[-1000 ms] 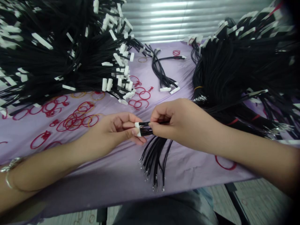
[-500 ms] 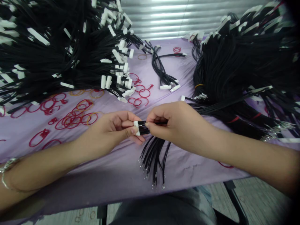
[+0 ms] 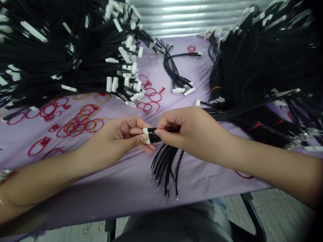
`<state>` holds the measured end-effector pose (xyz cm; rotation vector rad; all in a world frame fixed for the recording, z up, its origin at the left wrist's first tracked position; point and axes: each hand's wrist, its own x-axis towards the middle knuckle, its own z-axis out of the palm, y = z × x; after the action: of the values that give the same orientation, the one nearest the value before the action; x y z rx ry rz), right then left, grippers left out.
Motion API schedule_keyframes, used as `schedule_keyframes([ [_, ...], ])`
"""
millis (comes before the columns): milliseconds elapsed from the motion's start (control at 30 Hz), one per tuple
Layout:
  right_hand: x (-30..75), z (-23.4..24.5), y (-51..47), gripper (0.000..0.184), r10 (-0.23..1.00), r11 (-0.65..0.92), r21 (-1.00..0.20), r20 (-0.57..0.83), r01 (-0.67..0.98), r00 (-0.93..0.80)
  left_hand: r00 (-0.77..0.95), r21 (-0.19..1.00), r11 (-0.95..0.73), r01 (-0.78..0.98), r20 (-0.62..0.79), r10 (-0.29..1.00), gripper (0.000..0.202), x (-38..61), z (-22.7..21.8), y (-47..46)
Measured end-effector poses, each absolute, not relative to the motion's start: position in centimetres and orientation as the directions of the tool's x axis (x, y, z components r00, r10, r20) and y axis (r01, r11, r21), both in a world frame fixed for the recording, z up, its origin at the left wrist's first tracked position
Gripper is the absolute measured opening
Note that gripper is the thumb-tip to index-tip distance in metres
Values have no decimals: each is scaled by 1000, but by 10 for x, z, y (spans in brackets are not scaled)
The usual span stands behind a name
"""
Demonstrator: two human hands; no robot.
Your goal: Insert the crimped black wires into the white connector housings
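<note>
Black wires (image 3: 153, 135) run into a white connector (image 3: 145, 135) pinched by the left hand (image 3: 113, 137), its thumb and fingers closed on the plastic, while the right hand (image 3: 188, 132) grips the wires just behind it between thumb and forefinger; both hands are closed and almost touching. Below the grip, loose wire ends (image 3: 164, 168) fan down over the table, tipped with metal terminals (image 3: 166, 198), and longer wires (image 3: 227, 112) run off to the right past the right hand. The step in hand looks like gathering or seating these wires at the connector, and the next move seems to call for a steady pinch so that no strand slips free. The table is covered by a creased lilac cloth (image 3: 121, 191), scattered with red rubber bands (image 3: 75, 129) and a few yellow ones. Farther off, a small bunch of harnesses (image 3: 174, 75) lies between two big heaps of black wires with white connectors, the left heap (image 3: 63, 57) and the right heap (image 3: 259, 64). Behind them stands a ribbed metal wall (image 3: 191, 16), and a patterned floor (image 3: 277, 211) shows below the table's edge.
</note>
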<state>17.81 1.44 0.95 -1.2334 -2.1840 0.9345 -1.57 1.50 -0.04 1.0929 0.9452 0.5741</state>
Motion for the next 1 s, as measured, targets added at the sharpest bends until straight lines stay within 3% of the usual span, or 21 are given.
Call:
schedule_keyframes([
  [467, 170, 4, 8, 19, 862, 433, -694, 132, 575, -490, 516, 942, 333, 49, -310, 798, 5, -16, -2, 11],
  [767, 167, 1, 9, 17, 845, 487, -645, 177, 589, -505, 519, 936, 349, 46, -321, 792, 17, -14, 0, 12],
  [900, 176, 12, 13, 15, 798, 571, -539, 185, 620, -574, 538, 945, 325, 43, -296, 789, 15, -16, -1, 13],
  [1000, 188, 27, 11, 14, 741, 672, -359, 340, 648, -579, 462, 959, 278, -46, -227, 858, 27, -19, -2, 15],
])
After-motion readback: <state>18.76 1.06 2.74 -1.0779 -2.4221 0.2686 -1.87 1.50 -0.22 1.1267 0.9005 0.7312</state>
